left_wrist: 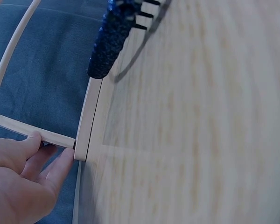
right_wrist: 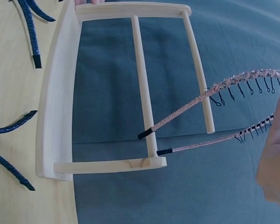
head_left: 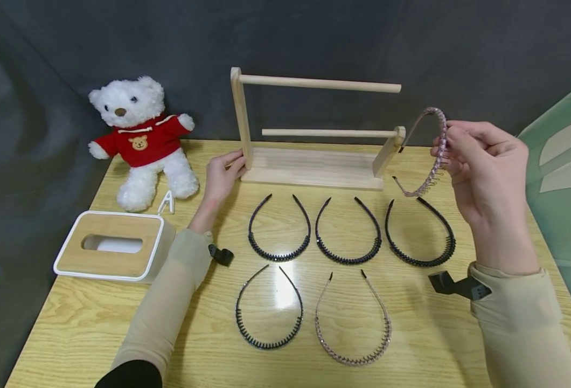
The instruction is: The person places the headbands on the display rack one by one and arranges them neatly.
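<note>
My right hand (head_left: 491, 161) pinches a pink braided headband (head_left: 442, 134) by its curved top, just right of the wooden rack (head_left: 310, 168). In the right wrist view, the headband's two dark-tipped ends lie near the rack's lower rod (right_wrist: 143, 74); whether they touch it I cannot tell. Down at the rack's left end, my left hand (head_left: 222, 175) grips the foot of the tall upright (head_left: 241, 116). The left wrist view shows its thumb and fingers around that upright. The upper rod (head_left: 319, 83) has a free right end.
Three dark headbands (head_left: 279, 257) lie in a row before the rack. Nearer are a grey-black headband (head_left: 269, 345) and another pink one (head_left: 353, 360). At left stand a tissue box (head_left: 74, 242), a white letter A (head_left: 167, 202) and a teddy bear (head_left: 142, 143).
</note>
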Demonstrator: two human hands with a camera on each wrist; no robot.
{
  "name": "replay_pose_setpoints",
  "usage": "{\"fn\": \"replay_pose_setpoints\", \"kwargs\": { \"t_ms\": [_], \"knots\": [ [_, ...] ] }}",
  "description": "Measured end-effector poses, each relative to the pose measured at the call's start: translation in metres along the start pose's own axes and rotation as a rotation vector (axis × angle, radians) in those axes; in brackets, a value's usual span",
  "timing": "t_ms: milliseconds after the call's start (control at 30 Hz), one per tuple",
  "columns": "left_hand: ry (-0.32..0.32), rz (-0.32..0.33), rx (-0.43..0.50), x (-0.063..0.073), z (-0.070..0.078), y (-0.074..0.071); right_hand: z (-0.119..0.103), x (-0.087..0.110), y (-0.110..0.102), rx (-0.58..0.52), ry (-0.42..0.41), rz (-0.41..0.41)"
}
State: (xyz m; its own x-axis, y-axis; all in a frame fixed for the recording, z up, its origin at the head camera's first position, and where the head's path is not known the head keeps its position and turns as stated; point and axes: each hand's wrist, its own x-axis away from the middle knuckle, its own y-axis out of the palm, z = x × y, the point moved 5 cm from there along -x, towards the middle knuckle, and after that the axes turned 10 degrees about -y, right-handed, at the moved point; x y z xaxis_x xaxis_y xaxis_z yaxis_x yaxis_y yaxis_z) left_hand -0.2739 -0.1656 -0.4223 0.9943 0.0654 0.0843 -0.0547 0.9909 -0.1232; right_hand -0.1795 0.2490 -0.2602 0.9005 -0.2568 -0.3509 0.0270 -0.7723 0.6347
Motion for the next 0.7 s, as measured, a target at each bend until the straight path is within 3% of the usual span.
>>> {"fn": "replay_pose_setpoints", "kwargs": {
  "t_ms": [300,700],
  "knots": [
    [0.010,-0.007,0.001,0.000,0.001,0.001,0.005,-0.011,0.006,-0.083,0.012,0.003],
    [-0.003,-0.005,0.004,0.000,0.000,0.000,0.004,-0.025,0.017,-0.062,-0.009,0.003]
  ]
}}
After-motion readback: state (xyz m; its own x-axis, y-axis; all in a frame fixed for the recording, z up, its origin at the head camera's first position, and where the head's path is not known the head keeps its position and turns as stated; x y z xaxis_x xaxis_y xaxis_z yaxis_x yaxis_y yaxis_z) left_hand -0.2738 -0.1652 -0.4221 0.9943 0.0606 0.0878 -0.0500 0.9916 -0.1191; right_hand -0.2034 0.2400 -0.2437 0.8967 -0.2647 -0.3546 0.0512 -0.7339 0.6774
